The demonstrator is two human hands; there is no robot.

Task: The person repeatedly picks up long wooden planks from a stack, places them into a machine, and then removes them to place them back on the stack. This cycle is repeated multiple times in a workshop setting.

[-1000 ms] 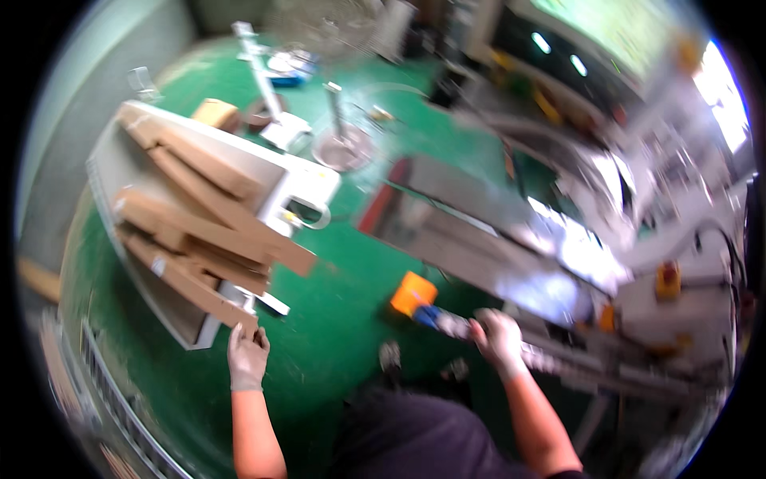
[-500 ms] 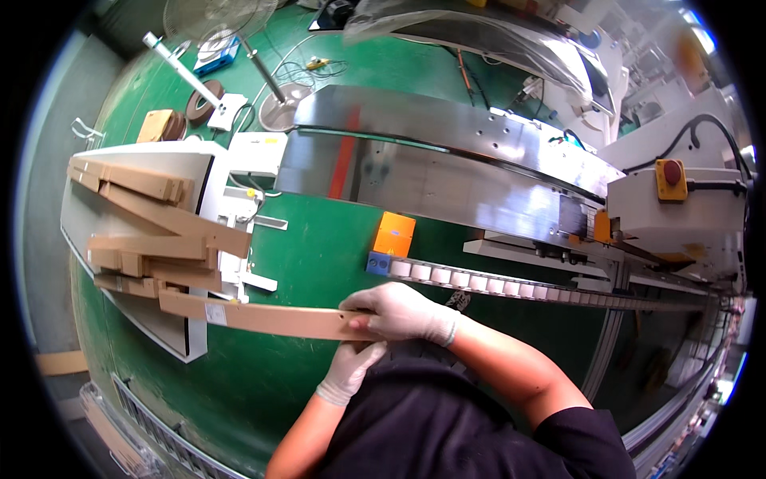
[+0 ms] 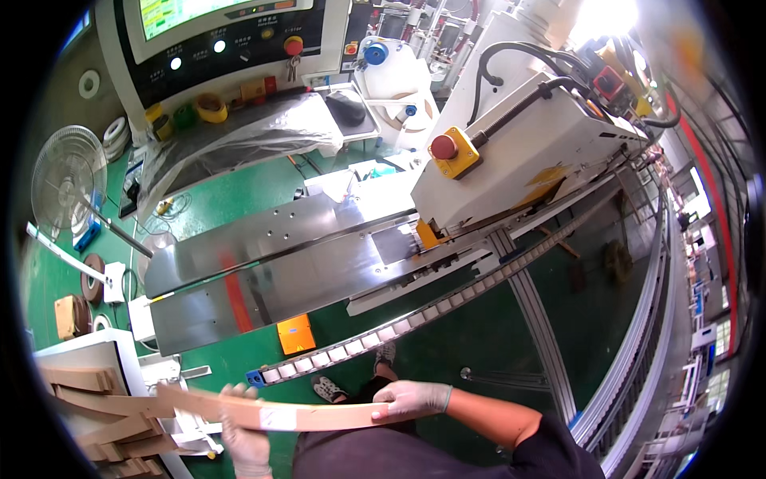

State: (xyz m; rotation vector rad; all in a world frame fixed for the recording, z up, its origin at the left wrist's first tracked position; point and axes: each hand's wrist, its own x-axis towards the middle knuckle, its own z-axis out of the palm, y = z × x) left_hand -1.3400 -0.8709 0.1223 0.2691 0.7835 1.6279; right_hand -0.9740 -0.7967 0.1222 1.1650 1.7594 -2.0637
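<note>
A long, narrow tan board (image 3: 327,417) lies across the front of my body, with a pale label on its face. Around its right end, the gloved fingers of my right hand (image 3: 413,401) are closed. My left hand (image 3: 246,443), gloved too, grips the board nearer its left end, the fingers coming up over its face. The board's far left tip reaches over a pile of similar tan boards (image 3: 100,403); whether it touches them I cannot tell.
Ahead stretches a metal machine bed (image 3: 191,315) with a roller rail (image 3: 359,343) along its near side. A white machine head with a red stop button (image 3: 444,147) stands right. An orange box (image 3: 296,334) sits below the bed. A fan (image 3: 70,172) stands far left.
The view has swung right and up toward the machine. My left hand has shifted from near the board's right end to its left part; the right hand keeps the right end.
</note>
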